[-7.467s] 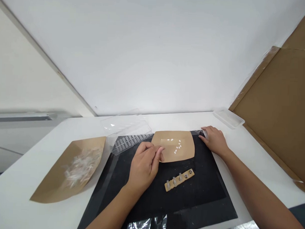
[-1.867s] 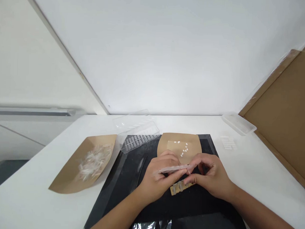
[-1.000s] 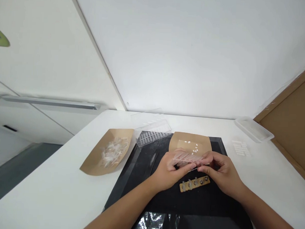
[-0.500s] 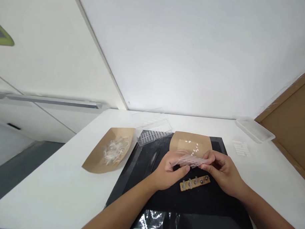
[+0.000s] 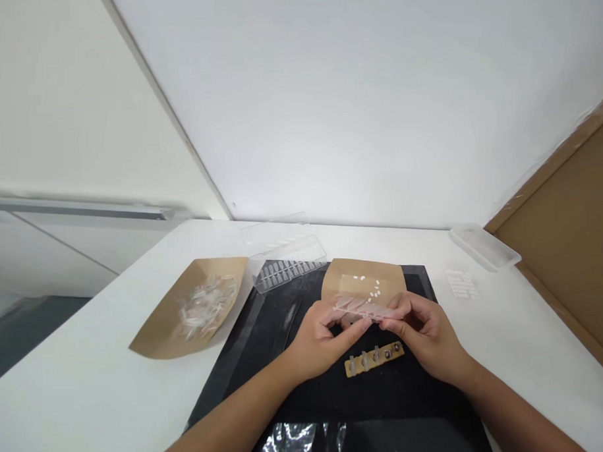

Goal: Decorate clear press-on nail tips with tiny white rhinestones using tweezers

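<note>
Between both hands, above the black mat (image 5: 325, 398), is a thin, clear, flexible sheet of adhesive tabs (image 5: 360, 307) with rows of slanted shapes. My left hand (image 5: 322, 335) pinches its left end, thumb in front and fingers behind. The right end is gripped by my right hand (image 5: 424, 329) between thumb and fingertips. Just below them on the mat lies a narrow wooden strip (image 5: 374, 359) with round metal studs. Clear nail tips (image 5: 364, 361) stand on several studs; two studs at the right end are bare. Behind the hands, small white ovals (image 5: 374, 291) lie in a brown paper tray (image 5: 337, 273).
To the left, another brown paper tray (image 5: 152, 336) holds a heap of clear plastic pieces (image 5: 207, 305). An open clear box (image 5: 290, 268) of nail tips overlaps the mat's back corner. Dark tweezers (image 5: 292, 318) lie on the mat. At right are a flat sheet (image 5: 461, 284) and a translucent container (image 5: 486, 249).
The view has swung slightly right, so everything sits further left. The sheet has tilted between my hands, which keep hold of it.
</note>
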Available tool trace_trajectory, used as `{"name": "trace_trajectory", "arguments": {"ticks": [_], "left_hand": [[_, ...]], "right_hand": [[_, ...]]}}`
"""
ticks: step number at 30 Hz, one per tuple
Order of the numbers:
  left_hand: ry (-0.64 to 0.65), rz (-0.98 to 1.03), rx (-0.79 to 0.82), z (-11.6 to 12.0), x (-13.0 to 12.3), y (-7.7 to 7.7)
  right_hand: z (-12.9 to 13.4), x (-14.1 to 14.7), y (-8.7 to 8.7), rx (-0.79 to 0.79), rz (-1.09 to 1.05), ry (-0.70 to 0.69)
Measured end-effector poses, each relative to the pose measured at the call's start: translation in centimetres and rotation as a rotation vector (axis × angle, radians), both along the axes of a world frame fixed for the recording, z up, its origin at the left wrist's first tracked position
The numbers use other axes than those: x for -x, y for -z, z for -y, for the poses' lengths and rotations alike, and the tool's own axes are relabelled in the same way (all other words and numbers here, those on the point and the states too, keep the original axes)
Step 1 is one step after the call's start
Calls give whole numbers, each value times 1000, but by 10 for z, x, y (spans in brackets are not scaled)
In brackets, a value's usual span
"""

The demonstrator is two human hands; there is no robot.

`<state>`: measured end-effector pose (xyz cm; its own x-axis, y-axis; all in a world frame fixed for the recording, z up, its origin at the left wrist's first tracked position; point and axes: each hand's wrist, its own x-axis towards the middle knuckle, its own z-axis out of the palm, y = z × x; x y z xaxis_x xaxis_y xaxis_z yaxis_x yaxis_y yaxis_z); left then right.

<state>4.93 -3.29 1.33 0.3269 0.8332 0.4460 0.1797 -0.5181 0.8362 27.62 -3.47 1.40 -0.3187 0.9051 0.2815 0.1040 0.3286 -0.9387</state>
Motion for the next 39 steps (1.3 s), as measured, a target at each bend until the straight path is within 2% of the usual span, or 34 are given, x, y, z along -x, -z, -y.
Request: {"name": "trace_trajectory", "arguments": {"ticks": [3, 7, 13, 16, 24, 33, 36, 39], "left_hand": [[-91, -29, 41, -1, 0, 5], [-112, 10, 147, -2, 0, 13], [-112, 55, 212, -4, 0, 16], [-115, 84, 242, -4, -1, 16], [-94, 120, 267, -1, -3, 13], [-92, 102, 247, 0, -4, 11], [-93, 87, 256, 2, -4, 10], [-118, 53, 244, 3, -5, 7]], "right_hand": [[-1, 0, 2, -68, 52, 82], [-3, 0, 2, -224, 186, 191], [-3, 0, 2, -505, 265, 180], [-3, 0, 0, -579, 293, 152], [-1, 1, -5, -501, 289, 115], [2, 1, -3, -581, 272, 178], [4, 2, -2, -497, 214, 185], [5, 3, 1, -336, 120, 189]]}}
